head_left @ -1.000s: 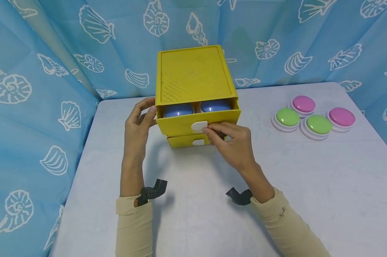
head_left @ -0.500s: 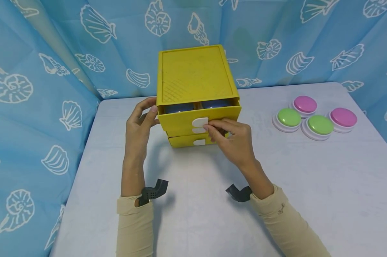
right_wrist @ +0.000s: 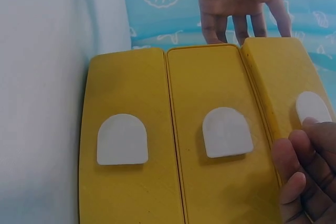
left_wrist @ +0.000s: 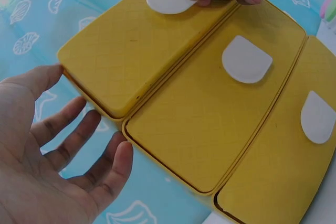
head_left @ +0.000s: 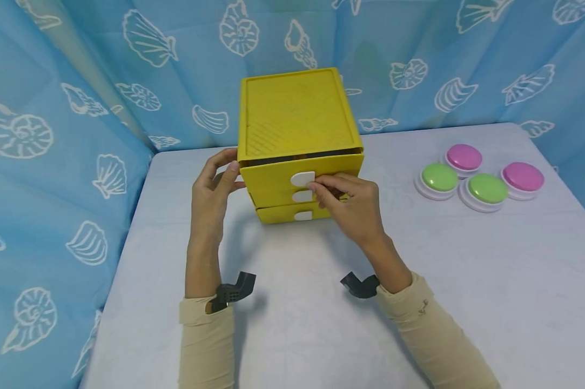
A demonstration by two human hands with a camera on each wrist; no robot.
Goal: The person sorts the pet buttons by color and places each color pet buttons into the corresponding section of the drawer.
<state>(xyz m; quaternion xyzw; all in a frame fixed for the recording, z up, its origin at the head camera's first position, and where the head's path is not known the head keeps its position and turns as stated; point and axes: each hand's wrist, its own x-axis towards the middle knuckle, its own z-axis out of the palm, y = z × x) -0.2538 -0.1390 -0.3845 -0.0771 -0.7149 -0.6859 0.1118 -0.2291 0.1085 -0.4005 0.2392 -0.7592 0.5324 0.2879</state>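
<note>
Yellow plastic three-drawer box [head_left: 297, 113] (head view): upright on the white cloth-covered table [head_left: 292, 324], far middle, fronts facing near.
Yellow top drawer [head_left: 268, 183] (head view): sticks out slightly, thin dark gap under the box roof (contents hidden).
Right hand [head_left: 352, 208] (head view): grasping; thumb and fingers pinch the right edge of the white rounded tab [head_left: 301, 179] on the top drawer.
Left hand [head_left: 211, 186] (head view): not clenched, fingers loose, steadying contact only; thumb at the box's front left edge, fingers along its left side.
Glossy domed discs, white-rimmed: two pink discs [head_left: 464, 156], two green discs [head_left: 488, 188], bunched far right, well apart from both hands.
Blue shell-print curtain [head_left: 175, 81]: hangs behind the box and down the left.
Beige sleeves [head_left: 207, 346]: both forearms, reaching in from near.
Left wrist view, left hand: thumb tip touches the top drawer's left edge; fingers spread, slightly bent (can't tell which touch the side).
Left wrist view, right hand: thumb tip on the tab's edge.
Right wrist view, top drawer: stands proud of the yellow middle drawer [right_wrist: 215, 87].
Right wrist view, right hand: thumb on the tab, other fingers curled beside it.
Right wrist view, left hand: at the box's left side.
</note>
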